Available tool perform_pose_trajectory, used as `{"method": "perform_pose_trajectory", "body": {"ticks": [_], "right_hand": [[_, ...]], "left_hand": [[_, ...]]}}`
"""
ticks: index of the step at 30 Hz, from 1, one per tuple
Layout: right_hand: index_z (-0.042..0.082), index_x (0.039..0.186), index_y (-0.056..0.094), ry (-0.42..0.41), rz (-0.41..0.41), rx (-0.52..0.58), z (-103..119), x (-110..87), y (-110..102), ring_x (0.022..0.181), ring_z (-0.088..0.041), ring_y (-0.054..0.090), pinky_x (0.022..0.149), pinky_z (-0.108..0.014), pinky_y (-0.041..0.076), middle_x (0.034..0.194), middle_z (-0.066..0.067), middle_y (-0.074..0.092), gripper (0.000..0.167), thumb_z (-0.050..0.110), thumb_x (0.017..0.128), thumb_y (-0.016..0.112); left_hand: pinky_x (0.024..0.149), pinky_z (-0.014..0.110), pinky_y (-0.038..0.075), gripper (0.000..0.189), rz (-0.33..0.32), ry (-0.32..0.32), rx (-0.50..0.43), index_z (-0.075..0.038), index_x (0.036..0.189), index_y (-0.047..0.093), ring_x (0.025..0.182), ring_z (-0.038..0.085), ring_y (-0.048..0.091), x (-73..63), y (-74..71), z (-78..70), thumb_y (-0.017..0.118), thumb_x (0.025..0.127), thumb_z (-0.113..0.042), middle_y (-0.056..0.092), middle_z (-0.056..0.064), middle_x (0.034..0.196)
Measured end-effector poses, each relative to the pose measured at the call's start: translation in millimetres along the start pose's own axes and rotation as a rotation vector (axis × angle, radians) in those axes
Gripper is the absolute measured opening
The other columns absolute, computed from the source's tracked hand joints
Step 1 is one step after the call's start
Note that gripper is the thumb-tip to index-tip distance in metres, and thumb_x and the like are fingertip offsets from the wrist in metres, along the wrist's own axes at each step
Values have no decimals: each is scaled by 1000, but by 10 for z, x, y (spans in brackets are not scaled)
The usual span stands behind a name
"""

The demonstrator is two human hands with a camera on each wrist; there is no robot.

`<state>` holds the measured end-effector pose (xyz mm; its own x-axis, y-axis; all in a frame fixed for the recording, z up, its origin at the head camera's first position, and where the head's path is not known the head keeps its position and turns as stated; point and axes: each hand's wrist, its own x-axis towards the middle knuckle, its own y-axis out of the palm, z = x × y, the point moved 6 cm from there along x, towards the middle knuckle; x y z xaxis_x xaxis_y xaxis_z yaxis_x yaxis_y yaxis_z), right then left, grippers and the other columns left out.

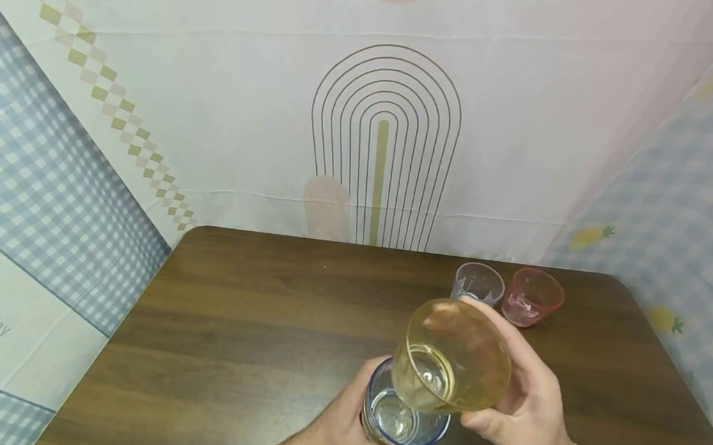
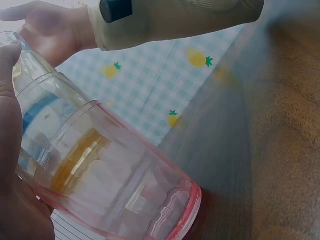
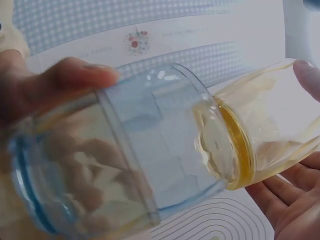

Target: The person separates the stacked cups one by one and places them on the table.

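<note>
My left hand (image 1: 343, 424) grips a tilted stack of clear plastic cups. In the left wrist view, the stack's outermost cup (image 2: 125, 185) is pink-tinted, with an amber-ringed base nested inside it. Above these sits a blue-rimmed cup (image 1: 394, 417), whose mouth opens upward in the head view. A yellow cup (image 1: 455, 363) is held at its side by my right hand (image 1: 530, 411), fingers behind and thumb in front. Its amber base ring (image 3: 237, 145) is at the blue-tinted cup's mouth in the right wrist view. The yellow cup leans toward the left.
Toward the table's back right stand a clear bluish cup (image 1: 479, 282) and a pink-red cup (image 1: 533, 297), side by side. The dark wooden table (image 1: 228, 338) meets a patterned white cloth (image 1: 245, 116) behind, with checkered cloth at both sides.
</note>
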<state>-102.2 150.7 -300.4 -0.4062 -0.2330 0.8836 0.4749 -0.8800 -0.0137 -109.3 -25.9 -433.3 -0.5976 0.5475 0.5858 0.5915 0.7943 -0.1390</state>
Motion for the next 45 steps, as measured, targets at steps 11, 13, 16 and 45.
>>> {"method": "perform_pose_trajectory", "body": {"ticks": [11, 13, 16, 45], "right_hand": [[-31, 149, 29, -28, -59, 27, -6, 196, -117, 140, -36, 62, 123, -38, 48, 153, -34, 56, 79, 1, 97, 77], [-30, 150, 29, -12, -67, 40, -42, 205, -141, 140, -36, 62, 123, -39, 49, 153, -33, 56, 77, 1, 98, 76], [-28, 152, 29, 12, -81, 49, -109, 191, -185, 140, -36, 62, 122, -39, 50, 154, -32, 56, 74, 0, 99, 74], [-8, 159, 36, 494, -158, -171, -781, -124, -500, 136, -16, 65, 115, -25, 52, 151, -9, 62, 86, -31, 82, 67]], "left_hand": [[110, 42, 59, 101, -3, -7, 43, 1, 158, 29, 129, 28, 69, 1, 28, -6, 91, 78, -8, 61, 28, 144], [110, 42, 60, 101, -5, -17, 36, 0, 157, 29, 129, 27, 69, -4, 34, -5, 91, 78, -7, 61, 29, 143], [110, 42, 60, 101, -10, -38, 21, -1, 157, 30, 130, 25, 68, -13, 45, 0, 91, 77, -5, 60, 29, 144], [110, 42, 59, 97, -12, -53, -31, 0, 156, 30, 133, 24, 65, -7, 70, -23, 88, 79, -5, 57, 30, 147]]}}
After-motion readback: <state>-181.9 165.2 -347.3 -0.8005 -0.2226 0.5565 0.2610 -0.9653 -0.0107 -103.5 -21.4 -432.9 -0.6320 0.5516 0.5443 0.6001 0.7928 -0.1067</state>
